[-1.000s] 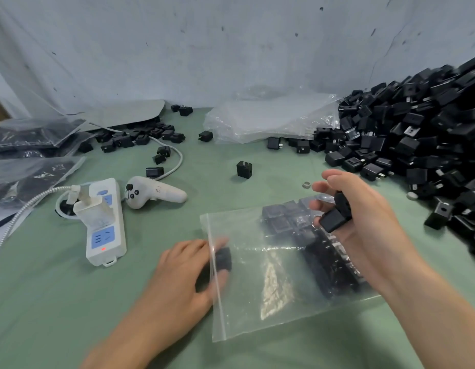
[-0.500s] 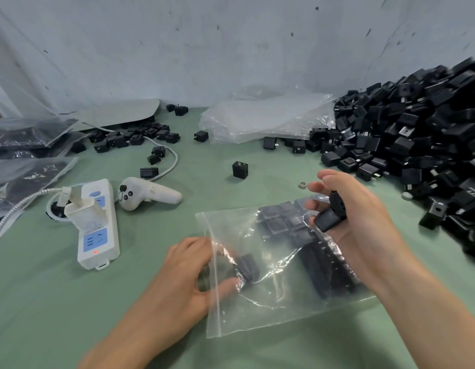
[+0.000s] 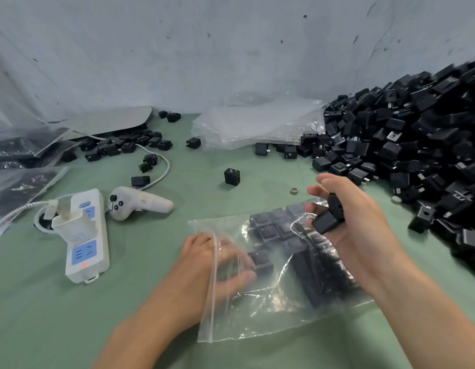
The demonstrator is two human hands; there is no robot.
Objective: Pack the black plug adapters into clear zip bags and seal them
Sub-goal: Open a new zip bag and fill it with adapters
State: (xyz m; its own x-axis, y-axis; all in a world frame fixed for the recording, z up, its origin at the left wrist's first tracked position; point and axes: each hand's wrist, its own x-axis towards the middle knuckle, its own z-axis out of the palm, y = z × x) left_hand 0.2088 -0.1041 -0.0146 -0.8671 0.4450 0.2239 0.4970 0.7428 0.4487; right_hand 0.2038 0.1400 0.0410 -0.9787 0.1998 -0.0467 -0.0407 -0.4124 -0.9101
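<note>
Single view, head-worn, wide-angle; faces forward and down over green table (image 3: 151, 328); near, just above left hand (image 3: 204, 265) and right hand (image 3: 356, 230) at lower frame; grey wall (image 3: 231, 49) closes the far side.

Legible marking, one item: the white handheld controller (image 3: 140, 205) carries a dark handwritten mark on its grip, reading "B" followed by a single upright stroke, probably "B1".

Markings present but not legible:
- Small symbols on the controller's round buttons, too small to read.
- The white power strip (image 3: 86, 235) bears blue socket panels and a lit red indicator near its close end; no wording can be made out.
- The dark flat bags (image 3: 23, 183) at far left show pale print, blurred beyond reading.
- One black plug adapter (image 3: 459, 195) in the pile (image 3: 417, 145) at right shows a pale line marking, not readable.
</note>
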